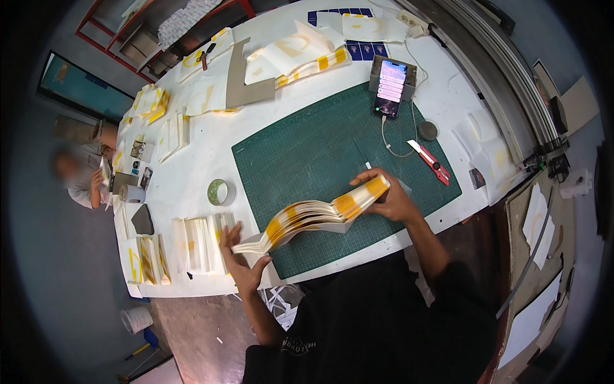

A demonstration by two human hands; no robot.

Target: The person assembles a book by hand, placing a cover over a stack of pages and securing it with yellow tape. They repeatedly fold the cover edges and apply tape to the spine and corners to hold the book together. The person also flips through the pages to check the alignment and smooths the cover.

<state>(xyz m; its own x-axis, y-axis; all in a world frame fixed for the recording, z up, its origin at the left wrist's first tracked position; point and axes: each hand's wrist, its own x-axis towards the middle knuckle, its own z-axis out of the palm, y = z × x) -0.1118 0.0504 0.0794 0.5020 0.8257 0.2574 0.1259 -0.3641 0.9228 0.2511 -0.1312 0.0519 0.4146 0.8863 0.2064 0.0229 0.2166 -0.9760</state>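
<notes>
A thick stack of folded paper sheets [300,221], white with yellow patches, is held over the green cutting mat [288,153] and bows along its length. My right hand [395,203] grips its right end, which is raised higher. At the lower left end, my left hand [245,259] has the stack between its thumb and fingers. A thin pen-like tool [366,161] lies on the mat just beyond my right hand. Close to my left hand, another row of folded sheets [199,244] stands on the white table [211,150].
A red cutter knife [430,163] lies on the mat's right, below a round dark tin [428,130] and a propped, cabled phone [389,88]. A green-rimmed cup [218,191] stands left of the mat. Grey board [240,83] and printed sheets lie beyond. Another person [83,179] is at far left.
</notes>
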